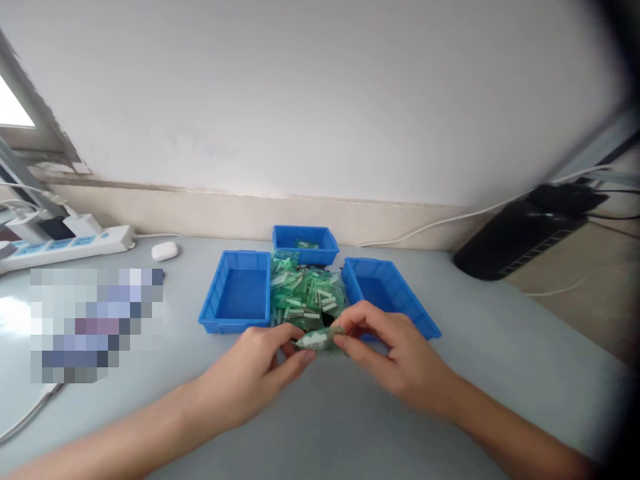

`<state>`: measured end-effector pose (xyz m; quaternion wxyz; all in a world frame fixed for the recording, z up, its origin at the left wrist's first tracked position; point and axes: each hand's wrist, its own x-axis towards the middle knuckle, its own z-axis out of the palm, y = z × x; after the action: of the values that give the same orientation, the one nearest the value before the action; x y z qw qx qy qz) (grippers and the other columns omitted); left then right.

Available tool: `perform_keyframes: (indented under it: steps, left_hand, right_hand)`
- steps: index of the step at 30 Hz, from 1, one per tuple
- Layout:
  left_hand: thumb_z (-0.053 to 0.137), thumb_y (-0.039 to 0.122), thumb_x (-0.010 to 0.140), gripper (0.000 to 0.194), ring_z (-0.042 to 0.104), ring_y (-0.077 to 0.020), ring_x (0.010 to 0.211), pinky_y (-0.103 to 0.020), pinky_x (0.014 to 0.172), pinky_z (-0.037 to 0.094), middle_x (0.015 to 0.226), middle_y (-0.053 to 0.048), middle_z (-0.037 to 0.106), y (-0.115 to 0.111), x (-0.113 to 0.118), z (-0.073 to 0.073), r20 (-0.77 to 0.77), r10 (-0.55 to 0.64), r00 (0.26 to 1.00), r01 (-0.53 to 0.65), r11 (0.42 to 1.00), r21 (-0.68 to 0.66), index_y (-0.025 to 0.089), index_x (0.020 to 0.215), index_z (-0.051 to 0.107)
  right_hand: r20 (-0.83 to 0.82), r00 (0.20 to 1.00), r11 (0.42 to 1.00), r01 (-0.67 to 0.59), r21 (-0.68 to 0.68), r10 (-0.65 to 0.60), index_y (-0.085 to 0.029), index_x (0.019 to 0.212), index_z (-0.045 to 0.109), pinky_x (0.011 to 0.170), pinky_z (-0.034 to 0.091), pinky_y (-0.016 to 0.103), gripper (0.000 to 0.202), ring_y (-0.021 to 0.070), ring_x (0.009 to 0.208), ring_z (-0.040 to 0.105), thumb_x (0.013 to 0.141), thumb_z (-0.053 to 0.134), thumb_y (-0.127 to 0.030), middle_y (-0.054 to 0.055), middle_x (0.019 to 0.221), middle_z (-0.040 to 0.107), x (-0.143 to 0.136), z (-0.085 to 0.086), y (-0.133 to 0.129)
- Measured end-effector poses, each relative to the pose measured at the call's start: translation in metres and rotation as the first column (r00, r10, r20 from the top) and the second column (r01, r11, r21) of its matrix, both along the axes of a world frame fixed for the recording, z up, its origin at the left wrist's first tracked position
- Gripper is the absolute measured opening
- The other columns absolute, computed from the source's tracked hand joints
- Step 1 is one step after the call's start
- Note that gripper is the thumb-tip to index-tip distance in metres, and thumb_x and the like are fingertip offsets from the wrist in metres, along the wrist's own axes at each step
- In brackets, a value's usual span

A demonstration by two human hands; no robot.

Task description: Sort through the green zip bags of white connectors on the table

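Observation:
Between my two hands I hold a small green clear plastic packet (320, 340) with a whitish piece showing inside. My left hand (265, 360) pinches its left end between thumb and fingers. At its right end, my right hand (387, 340) pinches it with thumb and forefinger. Just beyond the hands lies a heap of similar green packets (305, 287), many with pale strips in them. Blue plastic trays flank the heap: a left tray (204, 313) and a right tray (417, 310), whose near part my right hand partly covers.
Behind the heap, a third blue tray (305, 255) holds a few green packets. To the left are a power strip (80, 241) with plugs, a white earbud case (165, 251) and a pixelated object (97, 323). A black cylinder (520, 230) and a white cable (435, 223) are at the right.

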<state>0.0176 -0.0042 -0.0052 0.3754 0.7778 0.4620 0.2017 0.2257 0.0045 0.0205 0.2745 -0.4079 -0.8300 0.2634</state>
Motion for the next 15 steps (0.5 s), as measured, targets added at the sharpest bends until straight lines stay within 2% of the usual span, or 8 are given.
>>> perform_keyframes:
  steps: [3,7,12,15]
  left_hand:
    - [0.038,0.036,0.091,0.030,0.043,-0.0080,0.047,-0.019,0.046,0.030,0.055,0.004,0.048,0.001,0.001,-0.004,0.017,-0.059,0.998,0.060,0.998,-0.005,0.017,0.070,0.049]
    - [0.038,0.031,0.091,0.029,0.035,-0.0074,0.049,-0.020,0.047,0.027,0.058,0.004,0.044,0.003,0.000,-0.008,-0.011,-0.115,0.993,0.115,0.991,0.071,0.017,0.068,0.046]
    - [0.038,0.031,0.091,0.028,0.037,-0.0081,0.050,-0.021,0.048,0.029,0.059,0.003,0.046,0.005,-0.002,-0.007,-0.024,-0.122,0.992,0.123,0.989,0.085,0.017,0.068,0.045]
    - [0.040,0.036,0.091,0.028,0.046,-0.0086,0.052,-0.019,0.048,0.035,0.060,0.003,0.050,0.006,-0.003,-0.004,0.101,-0.101,0.990,0.111,0.990,-0.089,0.017,0.071,0.046]
  right_hand:
    - [-0.081,0.996,0.989,0.008,-0.145,-0.020,-0.021,0.086,0.048,0.055,0.042,0.021,0.007,0.0110,0.062,0.053,0.088,0.046,-0.028,-0.002,0.069,0.056,0.000,-0.017,-0.005]
    - [-0.024,1.000,0.963,-0.026,-0.270,0.021,-0.020,0.082,0.052,0.059,0.043,0.022,0.012,0.0123,0.066,0.056,0.085,0.053,-0.032,-0.001,0.071,0.061,0.002,-0.027,0.001]
    - [0.062,0.998,0.966,-0.017,-0.257,0.034,-0.019,0.079,0.057,0.051,0.038,0.020,0.016,0.0112,0.059,0.054,0.087,0.049,-0.030,-0.002,0.064,0.059,0.002,-0.029,0.001]
    - [0.059,0.998,0.990,-0.024,-0.139,0.033,-0.018,0.078,0.058,0.051,0.037,0.020,0.017,0.0110,0.059,0.053,0.088,0.049,-0.028,-0.002,0.065,0.058,0.001,-0.029,-0.002]
